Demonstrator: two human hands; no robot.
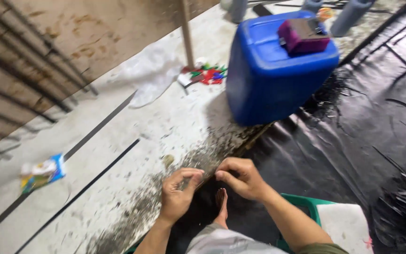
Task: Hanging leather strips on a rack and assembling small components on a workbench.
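Observation:
My left hand (178,195) and my right hand (240,178) are held close together low in the head view, fingertips nearly meeting over the edge where the speckled concrete floor (165,127) meets a black plastic sheet (353,136). Both hands have their fingers pinched; anything held between them is too small or blurred to make out. My bare foot (222,207) rests just below the hands on the dark sheet.
A large blue plastic jerrycan (269,80) lies beyond the hands with a purple box (304,35) on top. Coloured scraps (207,75) and a crumpled clear bag (151,73) lie by a wooden post (187,33). A small carton (43,173) lies left. A green seat (306,207) sits below right.

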